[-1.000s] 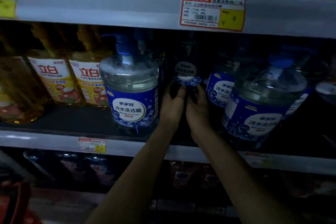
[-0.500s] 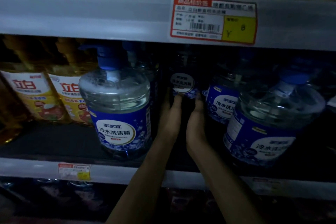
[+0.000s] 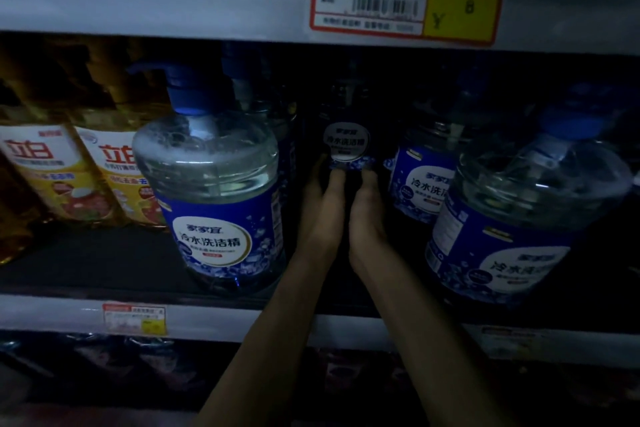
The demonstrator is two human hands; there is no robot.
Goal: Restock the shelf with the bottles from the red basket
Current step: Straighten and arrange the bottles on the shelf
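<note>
Detergent bottle (image 3: 346,146): at my fingertips, far back on the shelf (image 3: 52,314), front-row bottles (image 3: 214,211) flanking both wrists. Left hand (image 3: 322,218) and right hand (image 3: 369,218): side by side against its lower label, likely seating it rearward; wrapped or merely pushing, I cannot tell.

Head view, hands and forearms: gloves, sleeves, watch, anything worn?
Nothing worn shows. Left hand and right hand are ungloved; both forearms are bare to the frame's bottom edge, no sleeve, watch or band. Too dim to rule out rings on the fingers.
</note>
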